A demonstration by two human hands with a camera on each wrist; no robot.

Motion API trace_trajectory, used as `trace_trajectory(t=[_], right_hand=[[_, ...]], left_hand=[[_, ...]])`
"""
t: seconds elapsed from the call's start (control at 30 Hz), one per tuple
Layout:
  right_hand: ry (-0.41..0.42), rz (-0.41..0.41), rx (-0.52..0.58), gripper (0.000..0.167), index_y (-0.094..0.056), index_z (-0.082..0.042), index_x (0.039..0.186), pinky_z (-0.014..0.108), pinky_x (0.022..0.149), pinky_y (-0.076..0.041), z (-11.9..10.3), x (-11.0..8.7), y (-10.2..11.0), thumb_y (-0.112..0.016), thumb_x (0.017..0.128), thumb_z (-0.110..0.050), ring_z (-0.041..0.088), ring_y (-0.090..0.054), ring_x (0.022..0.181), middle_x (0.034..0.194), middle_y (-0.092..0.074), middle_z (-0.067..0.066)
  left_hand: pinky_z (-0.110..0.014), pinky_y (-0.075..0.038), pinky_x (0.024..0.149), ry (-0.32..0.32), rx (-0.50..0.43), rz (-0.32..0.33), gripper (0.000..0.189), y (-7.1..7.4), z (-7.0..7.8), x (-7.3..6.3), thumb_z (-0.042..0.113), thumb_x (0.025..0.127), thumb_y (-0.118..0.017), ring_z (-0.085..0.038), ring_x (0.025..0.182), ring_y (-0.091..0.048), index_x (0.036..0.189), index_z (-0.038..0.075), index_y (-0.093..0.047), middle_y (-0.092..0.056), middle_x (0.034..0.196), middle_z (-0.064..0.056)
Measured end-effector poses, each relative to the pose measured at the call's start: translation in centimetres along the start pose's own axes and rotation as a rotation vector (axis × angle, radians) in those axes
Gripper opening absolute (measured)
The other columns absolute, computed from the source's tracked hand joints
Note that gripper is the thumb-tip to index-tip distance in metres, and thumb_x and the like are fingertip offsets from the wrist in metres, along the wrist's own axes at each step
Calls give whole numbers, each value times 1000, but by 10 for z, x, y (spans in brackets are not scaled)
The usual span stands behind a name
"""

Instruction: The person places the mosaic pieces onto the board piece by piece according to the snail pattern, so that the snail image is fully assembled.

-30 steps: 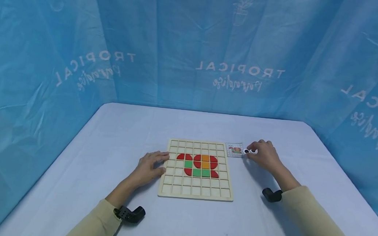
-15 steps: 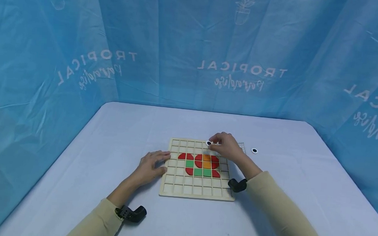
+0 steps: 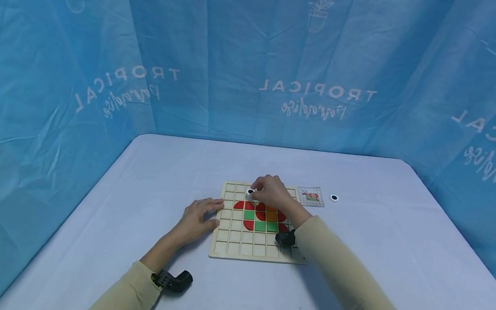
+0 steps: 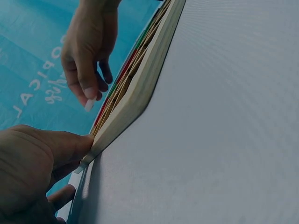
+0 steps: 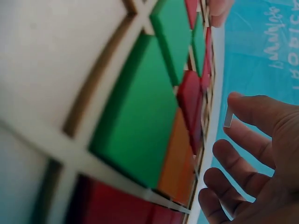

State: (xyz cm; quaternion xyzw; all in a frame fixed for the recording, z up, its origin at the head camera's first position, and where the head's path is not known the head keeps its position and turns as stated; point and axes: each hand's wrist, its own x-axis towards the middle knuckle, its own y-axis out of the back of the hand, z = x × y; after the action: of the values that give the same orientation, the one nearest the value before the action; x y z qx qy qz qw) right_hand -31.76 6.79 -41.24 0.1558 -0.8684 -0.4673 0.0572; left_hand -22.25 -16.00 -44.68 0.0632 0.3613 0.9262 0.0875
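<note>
A pale wooden grid board (image 3: 232, 258) lies on the table with red, green and orange tiles set in several of its cells. My left hand (image 3: 196, 220) rests at the board's left edge, fingers spread, the thumb touching the rim in the left wrist view. Over the upper part of the board, my right hand (image 3: 272, 193) pinches a round white piece with a black dot (image 3: 250, 192) between thumb and index finger. Seen edge-on in the right wrist view, that disc (image 5: 228, 116) looks thin and is held clear of the tiles.
A small picture card (image 3: 311, 197) with a grid and coloured figure lies against the board's upper right side. To its right, a second white disc with a black dot (image 3: 334, 198) lies on the white table (image 3: 178, 164). Blue curtains (image 3: 250, 117) surround the table.
My right hand has lifted one disc from beside the card and carried it left over the board. The second disc stays on the table. My left hand keeps its place at the edge.
</note>
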Motion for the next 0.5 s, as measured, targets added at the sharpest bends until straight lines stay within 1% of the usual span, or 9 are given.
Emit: trace_trajectory(t=[0.2, 0.37, 0.5], right_hand=[[-19, -12, -60, 27, -70, -17, 104, 33, 80, -49, -1, 2, -2, -72, 81, -32, 19, -47, 99, 104, -63, 2], [2, -19, -99, 26, -71, -18, 102, 35, 82, -47, -2, 1, -2, -73, 81, -33, 19, -46, 99, 103, -64, 2], [23, -6, -139, 24, -71, -19, 101, 35, 81, -45, -3, -1, -2, -73, 81, -33, 19, -46, 97, 101, -65, 1]], left_hand=[[-55, -8, 117, 6, -2, -4, 49, 0, 1, 1, 13, 85, -65, -30, 143, -24, 134, 12, -54, -44, 148, 0], [-56, -7, 117, 4, -12, -8, 49, 1, 1, 1, 12, 85, -65, -30, 143, -24, 133, 12, -54, -44, 147, -1], [-55, -7, 117, 1, -13, -9, 49, 1, 1, 1, 12, 85, -65, -30, 143, -24, 133, 11, -54, -45, 147, -2]])
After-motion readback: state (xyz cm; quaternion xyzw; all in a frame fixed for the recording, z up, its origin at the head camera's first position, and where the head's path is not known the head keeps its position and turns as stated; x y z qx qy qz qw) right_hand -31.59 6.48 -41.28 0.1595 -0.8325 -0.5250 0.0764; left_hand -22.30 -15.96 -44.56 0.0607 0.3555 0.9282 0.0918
